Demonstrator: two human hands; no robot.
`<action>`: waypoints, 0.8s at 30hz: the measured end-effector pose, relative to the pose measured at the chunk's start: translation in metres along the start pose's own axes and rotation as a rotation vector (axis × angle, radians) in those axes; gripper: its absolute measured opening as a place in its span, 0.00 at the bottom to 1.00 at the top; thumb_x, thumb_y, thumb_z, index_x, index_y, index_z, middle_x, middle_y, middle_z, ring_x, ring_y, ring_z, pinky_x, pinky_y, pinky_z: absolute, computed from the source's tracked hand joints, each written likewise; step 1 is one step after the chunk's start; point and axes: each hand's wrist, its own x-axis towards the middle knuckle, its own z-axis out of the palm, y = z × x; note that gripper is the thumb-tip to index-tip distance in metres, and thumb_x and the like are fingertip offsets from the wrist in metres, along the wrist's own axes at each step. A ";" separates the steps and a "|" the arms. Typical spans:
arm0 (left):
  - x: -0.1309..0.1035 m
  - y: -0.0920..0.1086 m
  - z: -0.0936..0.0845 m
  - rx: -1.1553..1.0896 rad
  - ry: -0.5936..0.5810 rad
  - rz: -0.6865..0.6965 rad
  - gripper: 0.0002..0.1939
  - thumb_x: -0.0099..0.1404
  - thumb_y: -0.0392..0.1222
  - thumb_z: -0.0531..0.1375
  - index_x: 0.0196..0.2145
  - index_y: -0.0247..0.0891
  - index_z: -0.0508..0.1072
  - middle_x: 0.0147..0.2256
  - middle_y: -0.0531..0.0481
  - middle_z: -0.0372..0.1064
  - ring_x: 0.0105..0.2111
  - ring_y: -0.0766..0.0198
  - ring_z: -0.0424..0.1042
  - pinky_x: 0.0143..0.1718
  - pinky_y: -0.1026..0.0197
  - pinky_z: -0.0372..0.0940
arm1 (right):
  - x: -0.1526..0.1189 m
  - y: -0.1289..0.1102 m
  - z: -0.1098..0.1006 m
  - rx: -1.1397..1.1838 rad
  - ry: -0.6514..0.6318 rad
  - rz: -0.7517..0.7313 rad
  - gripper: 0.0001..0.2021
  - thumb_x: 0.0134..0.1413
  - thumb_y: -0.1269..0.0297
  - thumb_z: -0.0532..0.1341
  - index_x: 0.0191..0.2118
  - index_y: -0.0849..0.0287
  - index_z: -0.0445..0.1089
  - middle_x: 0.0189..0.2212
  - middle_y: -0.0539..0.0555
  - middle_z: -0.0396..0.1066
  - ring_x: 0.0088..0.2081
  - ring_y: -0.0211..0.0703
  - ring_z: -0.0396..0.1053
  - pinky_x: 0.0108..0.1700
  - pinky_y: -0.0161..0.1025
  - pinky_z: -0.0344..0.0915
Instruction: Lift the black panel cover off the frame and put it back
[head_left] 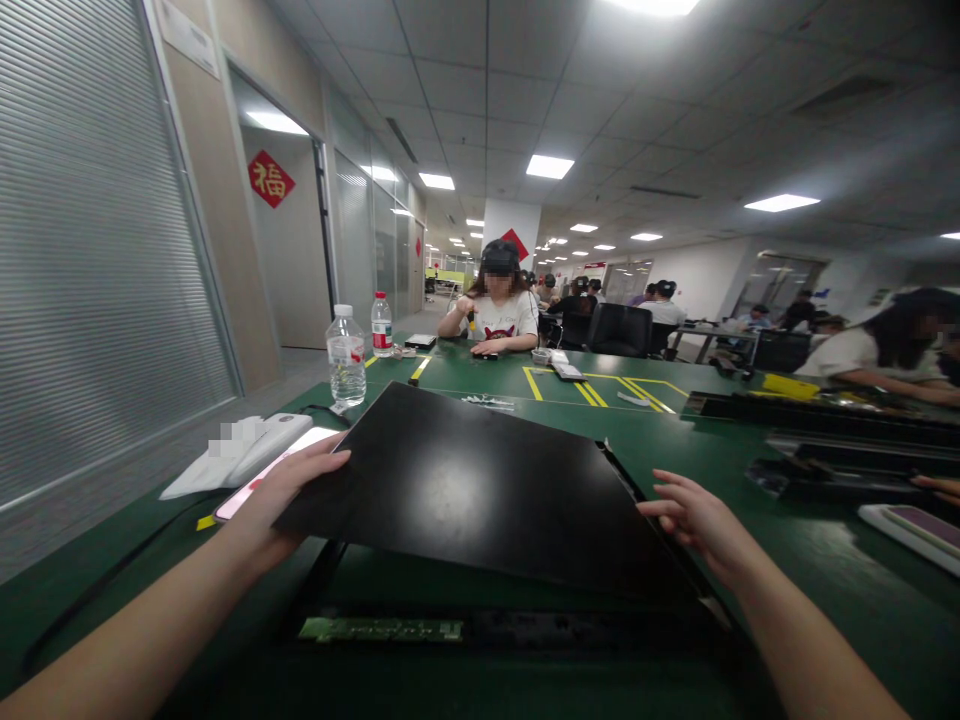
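Observation:
A thin black panel [457, 490] is tilted over the green table, its left side raised. My left hand [289, 495] grips the panel's left edge, thumb on top and the other fingers mostly hidden beneath. Beside the panel's right edge, my right hand [694, 520] has its fingers apart, one fingertip close to a dark frame; whether it touches is unclear. That black frame [555, 632] lies under the panel and shows along the right and near sides. A green circuit strip [382, 629] sits on its near bar.
Two bottles [346, 360] [382, 328] stand at the back left, near a lit phone [251, 480] and a white packet [225, 455]. Across the green table [480, 385] sits a person [499, 310]. Dark bars [847, 470] and another person [877, 350] are at right.

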 end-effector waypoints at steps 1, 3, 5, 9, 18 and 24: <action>-0.001 0.000 0.001 0.011 -0.002 -0.007 0.30 0.56 0.41 0.64 0.57 0.37 0.64 0.41 0.48 0.78 0.36 0.58 0.78 0.32 0.65 0.71 | 0.000 0.001 0.000 -0.021 0.008 -0.006 0.26 0.44 0.66 0.60 0.52 0.62 0.61 0.23 0.60 0.75 0.15 0.33 0.60 0.14 0.26 0.47; -0.004 0.001 0.003 0.022 0.004 -0.019 0.30 0.56 0.41 0.64 0.56 0.37 0.65 0.41 0.47 0.78 0.35 0.58 0.78 0.31 0.64 0.71 | 0.001 0.002 0.000 -0.063 0.020 -0.022 0.24 0.45 0.66 0.60 0.51 0.63 0.61 0.23 0.60 0.75 0.15 0.33 0.59 0.15 0.26 0.47; -0.006 0.002 0.006 0.019 0.008 -0.027 0.30 0.55 0.40 0.65 0.55 0.36 0.65 0.40 0.46 0.79 0.34 0.57 0.79 0.31 0.63 0.72 | 0.001 0.003 -0.001 -0.098 0.026 -0.036 0.23 0.46 0.65 0.60 0.51 0.63 0.62 0.22 0.60 0.75 0.15 0.32 0.59 0.15 0.26 0.47; -0.008 0.002 0.012 0.017 0.001 -0.046 0.29 0.54 0.38 0.65 0.54 0.34 0.67 0.38 0.45 0.79 0.33 0.56 0.79 0.31 0.63 0.72 | 0.003 0.003 -0.002 -0.150 0.055 -0.041 0.22 0.46 0.65 0.59 0.50 0.63 0.62 0.22 0.60 0.75 0.14 0.31 0.58 0.15 0.26 0.48; 0.000 -0.011 0.012 0.028 0.033 -0.091 0.30 0.53 0.38 0.66 0.54 0.35 0.67 0.36 0.44 0.80 0.33 0.56 0.79 0.31 0.63 0.72 | 0.004 0.002 -0.003 -0.214 0.101 -0.041 0.22 0.47 0.65 0.58 0.51 0.64 0.62 0.21 0.58 0.75 0.14 0.31 0.56 0.16 0.28 0.50; -0.004 -0.010 0.016 0.047 0.081 -0.098 0.26 0.51 0.34 0.66 0.50 0.38 0.72 0.36 0.46 0.79 0.31 0.57 0.79 0.28 0.65 0.71 | 0.006 0.002 -0.005 -0.237 0.116 -0.026 0.23 0.48 0.64 0.57 0.52 0.65 0.61 0.20 0.57 0.74 0.15 0.32 0.56 0.17 0.29 0.50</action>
